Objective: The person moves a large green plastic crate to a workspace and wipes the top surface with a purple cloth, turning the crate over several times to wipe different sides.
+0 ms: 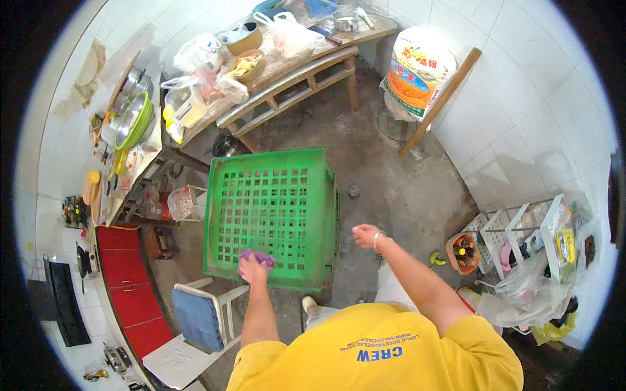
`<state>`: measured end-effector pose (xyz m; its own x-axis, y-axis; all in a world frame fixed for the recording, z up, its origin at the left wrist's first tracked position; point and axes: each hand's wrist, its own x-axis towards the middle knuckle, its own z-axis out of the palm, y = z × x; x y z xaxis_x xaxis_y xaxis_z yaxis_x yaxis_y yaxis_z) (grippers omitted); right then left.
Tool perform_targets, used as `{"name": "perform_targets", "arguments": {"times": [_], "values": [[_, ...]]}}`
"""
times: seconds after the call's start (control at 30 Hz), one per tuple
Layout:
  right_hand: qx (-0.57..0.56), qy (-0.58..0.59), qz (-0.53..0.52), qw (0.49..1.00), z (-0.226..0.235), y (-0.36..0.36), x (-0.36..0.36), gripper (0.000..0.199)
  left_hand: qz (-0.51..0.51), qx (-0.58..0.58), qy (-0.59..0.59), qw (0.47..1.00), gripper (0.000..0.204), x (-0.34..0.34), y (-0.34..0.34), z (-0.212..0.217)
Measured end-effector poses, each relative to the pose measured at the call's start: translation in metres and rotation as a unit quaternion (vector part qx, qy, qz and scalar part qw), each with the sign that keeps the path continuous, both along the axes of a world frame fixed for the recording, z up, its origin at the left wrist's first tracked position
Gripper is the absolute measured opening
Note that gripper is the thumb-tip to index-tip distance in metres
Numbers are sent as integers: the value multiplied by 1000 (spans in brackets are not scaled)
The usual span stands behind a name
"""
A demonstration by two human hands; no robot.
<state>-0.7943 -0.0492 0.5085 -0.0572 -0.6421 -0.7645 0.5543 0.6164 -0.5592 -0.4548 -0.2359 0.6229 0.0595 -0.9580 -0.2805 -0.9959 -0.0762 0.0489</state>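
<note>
A green plastic crate (264,195) with a grid of square holes stands on the floor in front of me, its perforated face turned up. At its near edge my left hand (252,270) is closed on a crumpled purple cloth (264,258), which rests against the crate's surface. Off to the right of the crate, apart from it, my right hand (366,236) hangs in the air with its fingers curled in. Nothing shows in that hand, and a bracelet circles the wrist.
A wooden bench (287,72) at the back carries bags and bowls. A large white sack (420,72) stands by a leaning wooden plank (440,101). On the right is a white shelf rack (515,225); on the left, a chair with a blue cushion (197,318) and red cabinets (127,277).
</note>
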Motion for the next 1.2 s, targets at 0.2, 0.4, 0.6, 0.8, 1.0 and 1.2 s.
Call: {"name": "perform_targets", "arguments": {"times": [0.2, 0.4, 0.6, 0.8, 1.0, 1.2], "values": [[107, 75, -112, 985, 15, 1, -124, 25, 51, -2, 76, 996, 25, 9, -10, -19], [159, 35, -80, 983, -7, -24, -162, 29, 5, -186, 144, 972, 20, -59, 28, -13], [163, 39, -30, 985, 41, -86, -172, 29, 55, -151, 260, 952, 19, -72, 10, -47], [97, 72, -55, 991, 47, -151, -223, 28, 55, -171, 319, 931, 22, -133, -20, -8], [110, 43, 2, 993, 50, -197, -210, 28, 62, -106, 242, 962, 47, -150, -25, -11], [150, 0, 61, 987, -23, -244, -189, 23, 98, -116, 233, 961, 45, -165, -1, -5]]}}
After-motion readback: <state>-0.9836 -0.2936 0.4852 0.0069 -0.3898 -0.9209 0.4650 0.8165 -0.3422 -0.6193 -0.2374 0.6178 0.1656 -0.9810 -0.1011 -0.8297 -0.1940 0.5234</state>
